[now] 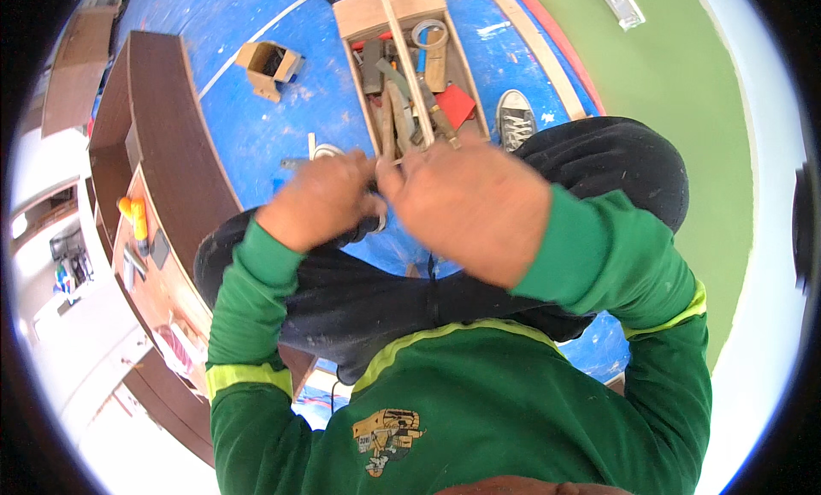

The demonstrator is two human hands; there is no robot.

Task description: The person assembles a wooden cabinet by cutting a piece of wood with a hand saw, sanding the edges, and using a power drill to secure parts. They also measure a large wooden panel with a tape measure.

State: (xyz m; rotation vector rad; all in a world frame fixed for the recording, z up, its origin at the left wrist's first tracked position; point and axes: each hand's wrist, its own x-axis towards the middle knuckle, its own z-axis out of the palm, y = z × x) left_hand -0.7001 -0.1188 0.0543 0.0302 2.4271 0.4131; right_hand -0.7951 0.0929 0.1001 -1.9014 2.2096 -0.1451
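Observation:
My right hand (466, 200) is closed, its fingers curled at the near end of a long thin pale wooden strip (400, 33). The strip reaches away from me over an open wooden toolbox (473, 101). Close by on the left, my left hand (318, 195) has its fingers pinched together, blurred by motion; what they hold, if anything, I cannot make out. Both hands are above the near end of the toolbox, between my knees. Inside the box lie a red flat piece (455, 106), a roll of tape (429, 35) and several worn hand tools.
A small open cardboard box (269, 67) sits on the blue floor sheet (231, 110). To the left stands a dark brown cabinet (175, 110), with an orange drill (135, 218) on a wooden panel. My shoe (516, 118) is beside the toolbox. A green wall (667, 84) rises at right.

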